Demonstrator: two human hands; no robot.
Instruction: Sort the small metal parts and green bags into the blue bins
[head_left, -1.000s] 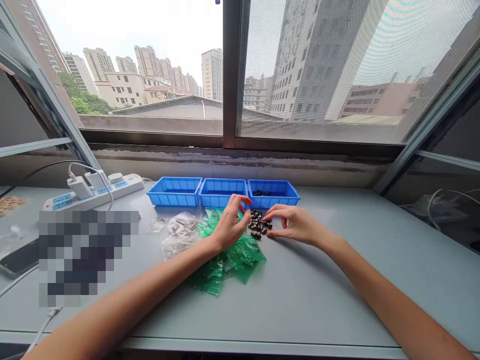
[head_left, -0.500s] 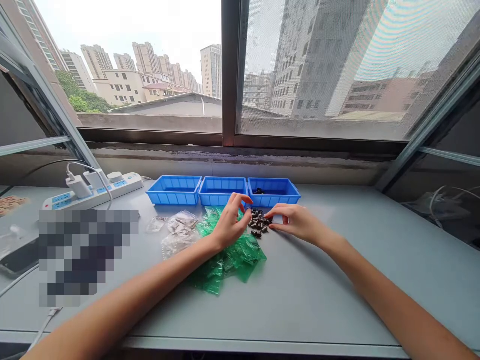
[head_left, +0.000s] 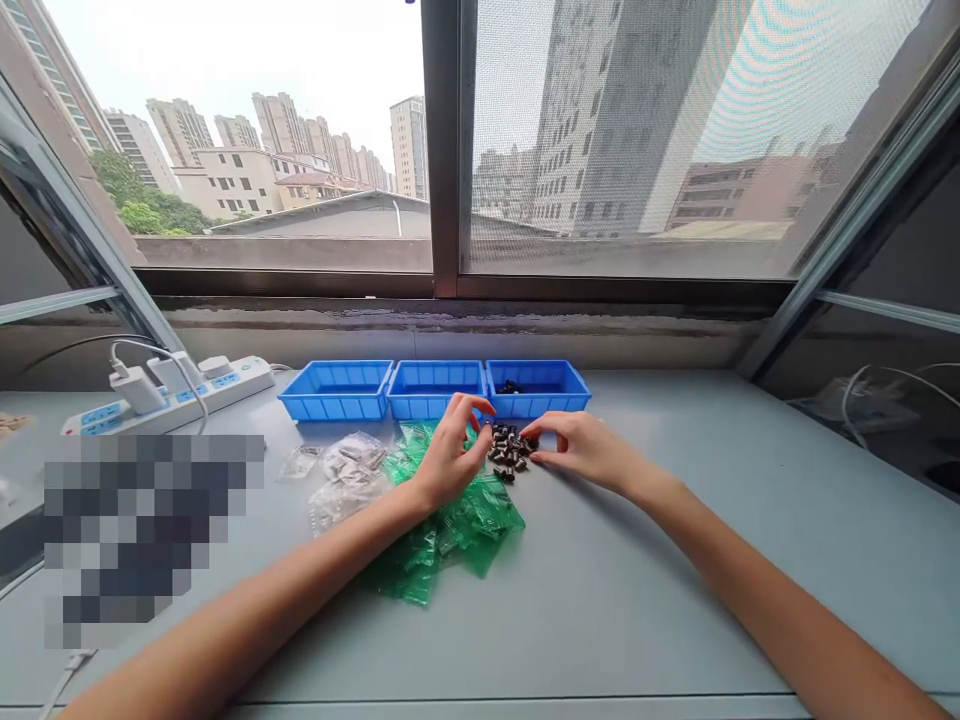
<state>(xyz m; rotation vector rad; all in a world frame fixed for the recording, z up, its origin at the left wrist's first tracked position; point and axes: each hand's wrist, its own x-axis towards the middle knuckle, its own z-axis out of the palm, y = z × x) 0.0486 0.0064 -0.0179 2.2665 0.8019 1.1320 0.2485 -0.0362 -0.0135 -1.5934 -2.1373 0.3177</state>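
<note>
A loose pile of small black parts (head_left: 508,455), some with a shiny end, lies on the desk between my hands; their exact kind is too small to tell. At the pile's right edge, my right hand (head_left: 581,450) has thumb and forefinger closed around one of the black parts. My left hand (head_left: 454,455) hovers over green plastic bags (head_left: 480,520), left of the pile, its curved thumb and forefinger apart and holding nothing. Behind the pile, the right blue bin (head_left: 540,403) contains a few black parts.
The middle blue bin (head_left: 427,405) and left blue bin (head_left: 334,407) line up beside it. Clear plastic packets (head_left: 351,478) lie left of the green bags. A white power strip (head_left: 238,384) with plugs and a blurred patch are at the left. Behind stands a window.
My right thumb and forefinger have drawn closer together at the pile's edge. My left hand keeps its pose. The view has shifted slightly, moving the whole scene to the left.
</note>
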